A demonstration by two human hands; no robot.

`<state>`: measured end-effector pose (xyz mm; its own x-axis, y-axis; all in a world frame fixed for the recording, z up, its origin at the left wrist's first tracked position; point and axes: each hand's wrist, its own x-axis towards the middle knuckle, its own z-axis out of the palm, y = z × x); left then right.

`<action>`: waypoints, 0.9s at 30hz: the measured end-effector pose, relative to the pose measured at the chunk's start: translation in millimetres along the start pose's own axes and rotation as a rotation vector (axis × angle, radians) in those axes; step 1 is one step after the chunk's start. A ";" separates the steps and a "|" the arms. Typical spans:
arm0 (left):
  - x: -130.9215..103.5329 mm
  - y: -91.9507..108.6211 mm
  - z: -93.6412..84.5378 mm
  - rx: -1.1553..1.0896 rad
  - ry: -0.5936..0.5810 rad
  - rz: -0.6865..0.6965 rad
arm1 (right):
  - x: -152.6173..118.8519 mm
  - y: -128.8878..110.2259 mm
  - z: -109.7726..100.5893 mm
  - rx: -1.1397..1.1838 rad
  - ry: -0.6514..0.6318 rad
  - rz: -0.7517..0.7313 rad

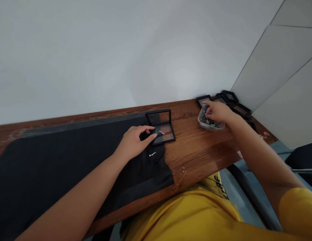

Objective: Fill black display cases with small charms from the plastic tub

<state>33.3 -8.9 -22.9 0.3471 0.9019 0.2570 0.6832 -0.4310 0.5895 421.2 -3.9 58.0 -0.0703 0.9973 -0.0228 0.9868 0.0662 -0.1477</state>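
Note:
A black-framed display case [173, 129] with clear panels stands unfolded on the table, one half upright and the other lying flat. Inside its flat half lie a small green piece [156, 132] and a small pale piece [162, 132]. My left hand [135, 141] is at the case's left edge, thumb and index finger apart around the green piece. Over to the right, my right hand [218, 111] reaches into a clear plastic tub [208, 126] of small, mostly green pieces [213, 123]. Its fingers are spread at the tub; whether they touch a piece is hard to see.
A black mat [70, 154] covers the left part of the wooden table [188, 154]. On it lies a small white item [152, 154], just below the case. Several black frames [230, 96] lie at the back right, near the wall. A small red item [266, 134] is further right.

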 end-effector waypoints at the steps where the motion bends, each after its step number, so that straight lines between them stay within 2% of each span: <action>1: 0.0 -0.4 0.0 -0.001 -0.004 0.002 | 0.0 -0.2 0.7 -0.002 0.009 0.002; 12: -0.8 -0.5 0.0 0.001 -0.002 0.019 | 5.2 -0.8 -0.2 -0.038 -0.058 0.017; 20: -1.3 -2.2 2.7 -0.012 0.025 0.045 | 5.0 6.4 -5.0 -0.073 -0.001 0.038; 27: -2.7 2.1 6.6 -0.044 0.106 -0.014 | 3.7 4.7 -3.7 -0.086 -0.006 0.069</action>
<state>38.1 -12.4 -27.3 0.2661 0.9069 0.3267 0.6579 -0.4186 0.6261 426.1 0.2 60.9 -0.0021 0.9993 -0.0364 0.9982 -0.0001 -0.0603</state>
